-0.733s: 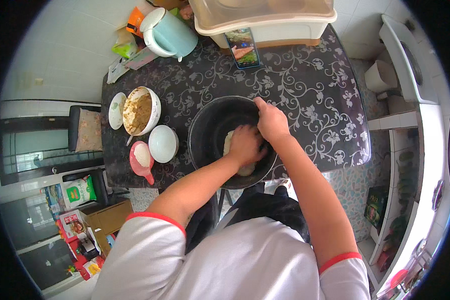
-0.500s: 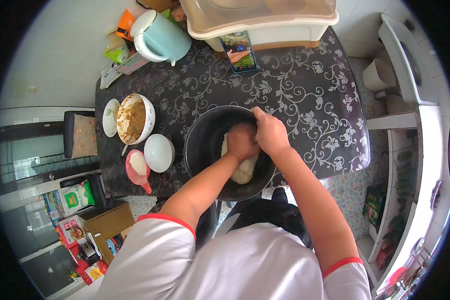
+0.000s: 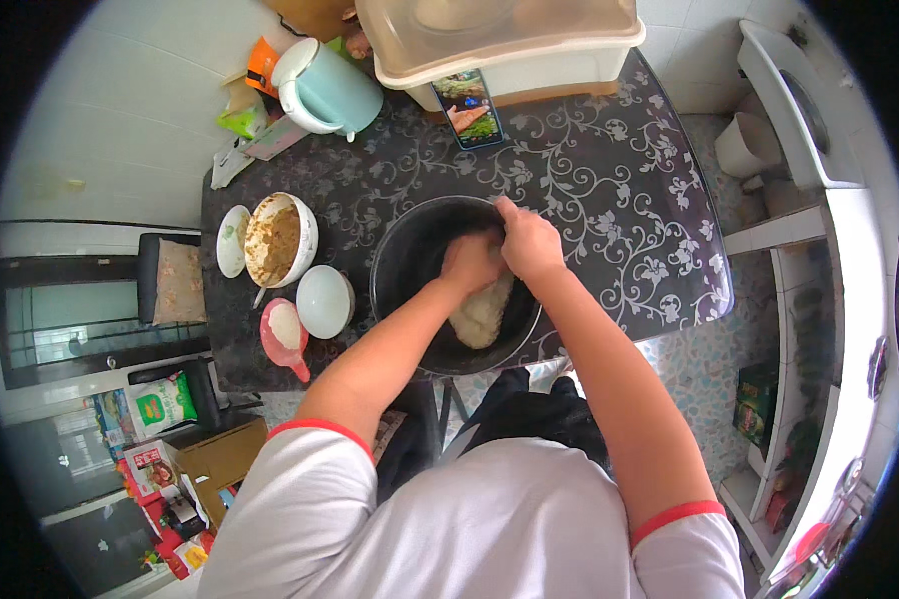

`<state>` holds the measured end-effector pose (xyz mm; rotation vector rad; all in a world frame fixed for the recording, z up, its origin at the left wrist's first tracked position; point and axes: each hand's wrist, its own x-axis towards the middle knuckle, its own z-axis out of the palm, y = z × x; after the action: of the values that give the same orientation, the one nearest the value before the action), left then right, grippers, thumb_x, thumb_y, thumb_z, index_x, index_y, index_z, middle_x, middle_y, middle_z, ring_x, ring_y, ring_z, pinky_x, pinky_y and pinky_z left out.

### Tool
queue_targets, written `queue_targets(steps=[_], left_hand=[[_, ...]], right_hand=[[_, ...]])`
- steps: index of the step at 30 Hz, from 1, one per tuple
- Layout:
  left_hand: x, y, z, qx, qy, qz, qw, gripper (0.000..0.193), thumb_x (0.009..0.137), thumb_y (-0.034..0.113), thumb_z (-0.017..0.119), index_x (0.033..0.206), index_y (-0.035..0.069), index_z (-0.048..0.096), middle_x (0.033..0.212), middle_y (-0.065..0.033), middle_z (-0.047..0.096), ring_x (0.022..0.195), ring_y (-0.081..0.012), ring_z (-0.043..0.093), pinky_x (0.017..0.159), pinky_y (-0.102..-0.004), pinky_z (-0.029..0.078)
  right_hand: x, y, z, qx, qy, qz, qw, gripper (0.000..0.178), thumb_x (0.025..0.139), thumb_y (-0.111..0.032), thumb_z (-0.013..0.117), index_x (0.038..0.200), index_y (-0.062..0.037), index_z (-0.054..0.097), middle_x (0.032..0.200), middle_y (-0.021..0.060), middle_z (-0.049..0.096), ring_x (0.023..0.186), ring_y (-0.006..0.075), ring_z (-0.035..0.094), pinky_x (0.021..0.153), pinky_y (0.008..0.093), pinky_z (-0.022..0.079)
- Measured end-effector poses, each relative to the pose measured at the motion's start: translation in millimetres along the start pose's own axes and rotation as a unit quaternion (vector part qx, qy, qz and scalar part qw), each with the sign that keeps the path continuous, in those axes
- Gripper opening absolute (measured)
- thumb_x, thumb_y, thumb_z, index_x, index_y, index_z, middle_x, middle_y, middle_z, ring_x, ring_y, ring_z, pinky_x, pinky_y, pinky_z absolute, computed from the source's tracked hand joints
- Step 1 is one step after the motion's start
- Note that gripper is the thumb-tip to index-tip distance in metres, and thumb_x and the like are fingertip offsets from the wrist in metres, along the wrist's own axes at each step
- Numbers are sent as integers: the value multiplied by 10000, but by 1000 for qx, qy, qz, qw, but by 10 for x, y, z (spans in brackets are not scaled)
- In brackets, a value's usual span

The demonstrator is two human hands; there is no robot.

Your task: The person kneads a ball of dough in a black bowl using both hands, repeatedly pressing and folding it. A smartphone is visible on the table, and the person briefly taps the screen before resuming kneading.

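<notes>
A deep dark pot (image 3: 392,268) stands at the table's near edge, in front of my body. Inside it lies a lump of pale dough (image 3: 480,319), stretched toward the near wall of the pot. My left hand (image 3: 472,260) is down in the pot, closed and pressed into the far part of the dough; its fingertips are hidden. With fingers wrapped over the pot's right rim, my right hand (image 3: 531,244) grips the pot, thumb side up.
Left of the pot are a white bowl (image 3: 325,302), a red scoop of white flour (image 3: 285,327), a bowl of brown filling (image 3: 281,242) and a small plate (image 3: 232,242). Behind stand a pale blue kettle (image 3: 338,88), a lidded bin (image 3: 559,75) and a propped phone (image 3: 469,110).
My left hand has shifted slightly leftward in the pot, and more of the dough shows beside it. My right hand keeps its grip on the rim. The whole view has tilted a little.
</notes>
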<state>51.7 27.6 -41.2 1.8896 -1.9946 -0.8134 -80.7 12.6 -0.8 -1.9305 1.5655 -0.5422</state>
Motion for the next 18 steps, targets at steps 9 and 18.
queue_targets(steps=[9, 18], left_hand=[[-498, 188, -192, 143, 77, 305, 939, 374, 673, 298, 718, 984, 106, 641, 843, -131, 654, 764, -372, 611, 673, -462, 478], [-31, -260, 223, 45, 56, 174, 982, 267, 712, 308, 647, 900, 119, 674, 867, -127, 666, 831, -345, 627, 733, -472, 489]], right_hand=[[-9, -45, -47, 15, -25, 15, 999, 349, 816, -12, 511, 1148, -119, 528, 934, 179, 655, 919, 371, 633, 780, 459, 504], [-37, -28, -53, -3, -35, 11, 999, 323, 820, -8, 521, 1128, -106, 518, 897, 178, 655, 863, 381, 634, 740, 469, 501]])
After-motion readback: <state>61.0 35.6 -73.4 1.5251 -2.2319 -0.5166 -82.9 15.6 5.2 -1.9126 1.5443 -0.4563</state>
